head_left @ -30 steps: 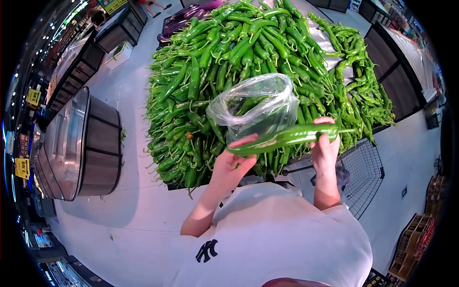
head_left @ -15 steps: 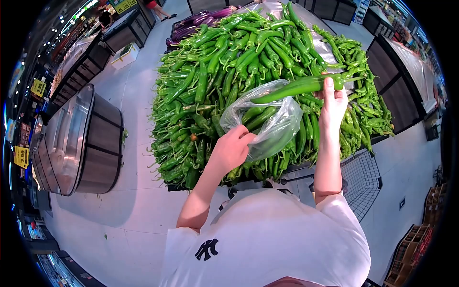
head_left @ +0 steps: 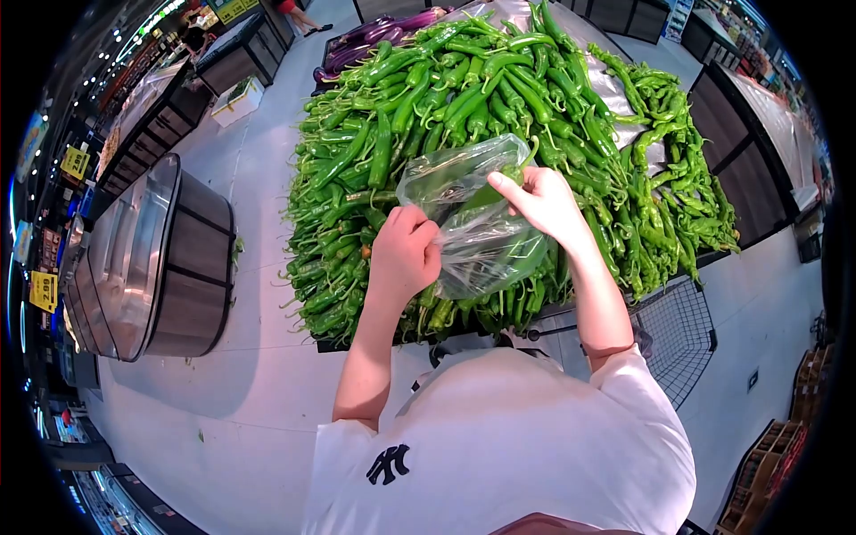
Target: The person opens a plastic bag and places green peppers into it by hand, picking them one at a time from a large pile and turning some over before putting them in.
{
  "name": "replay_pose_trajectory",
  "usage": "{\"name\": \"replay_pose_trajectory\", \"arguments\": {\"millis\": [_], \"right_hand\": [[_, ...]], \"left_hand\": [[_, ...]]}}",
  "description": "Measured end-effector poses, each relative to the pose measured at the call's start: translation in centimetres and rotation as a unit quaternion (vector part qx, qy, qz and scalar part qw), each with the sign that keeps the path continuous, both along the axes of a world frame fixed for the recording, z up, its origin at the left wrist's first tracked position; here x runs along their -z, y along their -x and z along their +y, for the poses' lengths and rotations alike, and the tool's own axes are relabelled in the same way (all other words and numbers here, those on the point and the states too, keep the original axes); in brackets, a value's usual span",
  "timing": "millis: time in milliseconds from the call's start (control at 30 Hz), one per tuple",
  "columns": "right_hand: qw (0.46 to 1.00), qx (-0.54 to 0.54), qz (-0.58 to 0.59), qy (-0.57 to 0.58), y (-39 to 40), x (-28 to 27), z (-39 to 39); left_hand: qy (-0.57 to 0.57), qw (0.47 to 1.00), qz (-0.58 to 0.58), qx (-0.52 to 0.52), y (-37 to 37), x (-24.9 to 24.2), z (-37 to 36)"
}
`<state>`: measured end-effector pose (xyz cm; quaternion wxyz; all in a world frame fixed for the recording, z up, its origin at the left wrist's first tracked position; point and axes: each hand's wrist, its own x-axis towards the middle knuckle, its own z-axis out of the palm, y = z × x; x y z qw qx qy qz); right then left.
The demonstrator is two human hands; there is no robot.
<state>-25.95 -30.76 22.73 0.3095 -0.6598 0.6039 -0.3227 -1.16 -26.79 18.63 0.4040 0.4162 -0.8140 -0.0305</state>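
Note:
A clear plastic bag (head_left: pixel 486 263) with green peppers inside hangs over the front of a large heap of long green peppers (head_left: pixel 343 160). My left hand (head_left: pixel 407 250) is closed on the left edge of the bag. At the bag's mouth, my right hand (head_left: pixel 542 203) grips a large green pepper (head_left: pixel 510 178) near its stem. That pepper points down and to the left, its lower part within the bag's opening and partly seen through the plastic.
Thinner, curled green peppers (head_left: pixel 687 169) lie on the right of the stand, purple eggplants (head_left: pixel 374 40) at its back left. A metal display bin (head_left: pixel 165 259) stands to the left. A wire cart (head_left: pixel 673 339) is at the right front. A person's legs (head_left: pixel 299 16) show far off.
My right hand has moved left and down, bringing the pepper from above the bag into its mouth. My left hand has shifted slightly left and up with the bag's edge.

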Motion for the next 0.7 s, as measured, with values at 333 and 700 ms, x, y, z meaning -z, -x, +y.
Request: {"name": "replay_pose_trajectory", "arguments": {"millis": [333, 700], "right_hand": [[0.990, 0.092, 0.011, 0.107, 1.1, -3.0, -1.9], [0.962, 0.035, 0.195, 0.185, 0.6, -0.3, -3.2]], "left_hand": [[0.025, 1.000, 0.007, 0.014, -0.1, -1.1, -1.3], [0.055, 0.998, 0.037, 0.001, 0.1, -1.7, -1.6]]}}
